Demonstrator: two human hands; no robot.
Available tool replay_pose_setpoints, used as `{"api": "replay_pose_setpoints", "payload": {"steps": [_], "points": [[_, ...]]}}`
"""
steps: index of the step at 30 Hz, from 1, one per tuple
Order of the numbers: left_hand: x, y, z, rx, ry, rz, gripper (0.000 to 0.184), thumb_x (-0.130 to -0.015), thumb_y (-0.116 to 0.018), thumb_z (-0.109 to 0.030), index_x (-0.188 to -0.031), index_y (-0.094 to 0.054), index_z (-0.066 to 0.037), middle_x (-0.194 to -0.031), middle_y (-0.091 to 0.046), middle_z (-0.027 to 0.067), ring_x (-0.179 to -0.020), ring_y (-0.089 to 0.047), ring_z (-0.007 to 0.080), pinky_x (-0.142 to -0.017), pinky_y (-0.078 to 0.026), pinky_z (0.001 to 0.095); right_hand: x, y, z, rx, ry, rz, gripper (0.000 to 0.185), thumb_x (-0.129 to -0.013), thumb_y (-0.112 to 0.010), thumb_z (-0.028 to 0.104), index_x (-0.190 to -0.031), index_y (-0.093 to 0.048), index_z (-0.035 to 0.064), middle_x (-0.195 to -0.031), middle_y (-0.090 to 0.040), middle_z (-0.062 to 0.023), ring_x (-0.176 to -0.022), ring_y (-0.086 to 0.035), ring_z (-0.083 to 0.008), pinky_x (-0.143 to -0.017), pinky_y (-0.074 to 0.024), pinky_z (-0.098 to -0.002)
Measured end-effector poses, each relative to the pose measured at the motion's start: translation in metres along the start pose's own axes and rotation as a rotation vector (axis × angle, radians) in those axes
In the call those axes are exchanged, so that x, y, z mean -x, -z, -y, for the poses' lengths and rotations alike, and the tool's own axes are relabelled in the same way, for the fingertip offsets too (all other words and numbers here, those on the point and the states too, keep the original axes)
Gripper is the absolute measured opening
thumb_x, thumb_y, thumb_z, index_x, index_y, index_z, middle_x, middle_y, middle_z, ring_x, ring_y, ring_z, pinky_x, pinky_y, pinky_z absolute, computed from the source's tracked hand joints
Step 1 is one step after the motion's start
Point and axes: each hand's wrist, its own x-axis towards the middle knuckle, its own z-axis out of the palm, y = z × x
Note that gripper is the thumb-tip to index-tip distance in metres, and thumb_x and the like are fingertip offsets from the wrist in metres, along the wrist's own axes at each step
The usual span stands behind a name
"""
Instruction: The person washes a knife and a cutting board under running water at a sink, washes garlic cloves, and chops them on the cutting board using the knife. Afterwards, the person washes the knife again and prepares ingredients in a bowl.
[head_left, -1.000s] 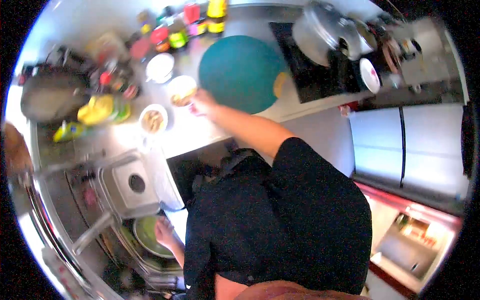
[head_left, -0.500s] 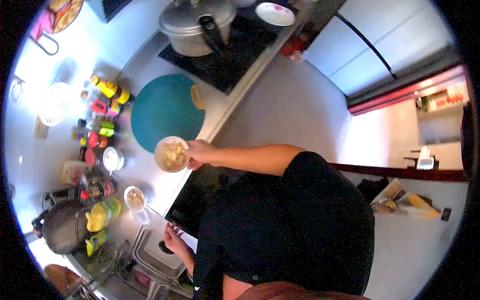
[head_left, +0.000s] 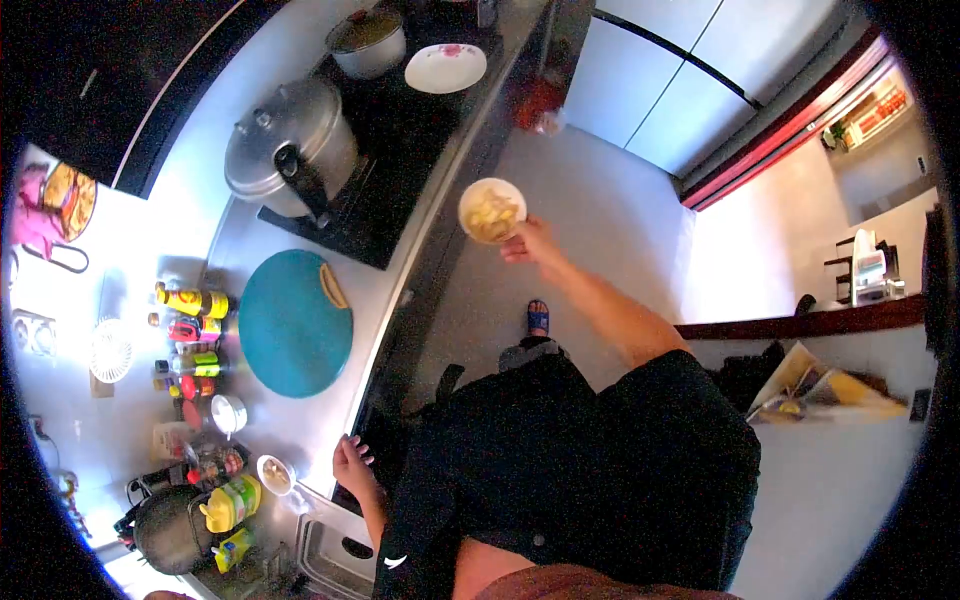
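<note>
My right hand (head_left: 530, 245) grips the rim of a white bowl (head_left: 510, 200) with pale yellow pieces in it, held out over the floor beyond the counter edge. My left hand (head_left: 352, 464), fingers loosely curled and apart, hangs near the counter's front edge by the sink and holds nothing that I can see. A smaller white bowl (head_left: 275, 475) with brownish pieces stands on the counter left of it. The round teal board (head_left: 296, 324) lies on the counter with a tan piece at its edge.
A pressure cooker (head_left: 290, 145), a lidded pot (head_left: 366, 42) and a floral plate (head_left: 446, 68) are on or near the black stove (head_left: 390, 150). Bottles (head_left: 192, 301) line the wall. The sink (head_left: 335, 555) is at the bottom. A blue sandal (head_left: 538, 318) shows on the floor.
My right hand has carried the bowl from over the board's edge out past the counter. The view has turned toward the stove and floor. My left hand stays near the counter edge.
</note>
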Motion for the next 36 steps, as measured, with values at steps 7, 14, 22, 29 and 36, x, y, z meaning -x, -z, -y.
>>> {"api": "replay_pose_setpoints", "payload": {"steps": [7,14,22,29,36], "points": [[-0.005,-0.128,0.018,0.019,0.18,0.007,0.035,-0.1,-0.059,-0.03,-0.116,-0.065,0.0,-0.096,-0.072,0.0097,-0.067,-0.065,0.0151,-0.049,-0.051,0.0282,-0.111,0.113,0.103,0.034,0.029,-0.047,0.04,-0.092,-0.056,0.018,-0.13,-0.052,0.0065,-0.094,-0.069,-0.0131,-0.078,-0.07,-0.0205,-0.066,-0.061,-0.0336],[0.019,-0.158,0.098,0.037,0.456,-0.032,0.028,-0.097,-0.061,-0.025,-0.09,-0.069,0.001,-0.071,-0.065,0.0069,-0.057,-0.06,0.0167,-0.046,-0.045,0.0314,-0.209,0.142,0.213,0.025,0.168,-0.05,0.033,-0.095,-0.053,0.021,-0.122,-0.058,0.0031,-0.096,-0.069,-0.0118,-0.078,-0.069,-0.0202,-0.067,-0.0595,-0.0325],[0.007,-0.201,0.106,-0.233,0.476,-0.059,0.03,-0.093,-0.061,-0.029,-0.078,-0.069,-0.004,-0.07,-0.067,0.0096,-0.057,-0.062,0.0214,-0.049,-0.048,0.0366,-0.319,0.112,0.285,0.079,0.205,0.024,0.029,-0.099,-0.052,0.025,-0.116,-0.058,0.0014,-0.089,-0.07,-0.0124,-0.078,-0.071,-0.0204,-0.065,-0.0594,-0.0308],[-0.013,-0.281,0.013,-0.443,0.437,-0.31,0.033,-0.092,-0.06,-0.033,-0.074,-0.07,-0.007,-0.074,-0.07,0.0116,-0.059,-0.065,0.0239,-0.051,-0.05,0.0402,-0.44,0.085,0.313,0.192,0.108,0.067,0.037,-0.097,-0.061,0.033,-0.115,-0.061,0.0012,-0.093,-0.071,-0.0138,-0.068,-0.071,-0.022,-0.058,-0.0608,-0.0325],[0.074,-0.369,0.023,0.098,0.529,-0.505,0.032,-0.094,-0.061,-0.032,-0.081,-0.067,-0.003,-0.068,-0.064,0.0078,-0.051,-0.059,0.0198,-0.045,-0.047,0.0348,-0.562,0.053,0.316,0.224,0.069,0.324,0.036,-0.098,-0.055,0.029,-0.118,-0.059,-0.0004,-0.098,-0.071,-0.0158,-0.081,-0.071,-0.0249,-0.075,-0.0595,-0.0363]]}}
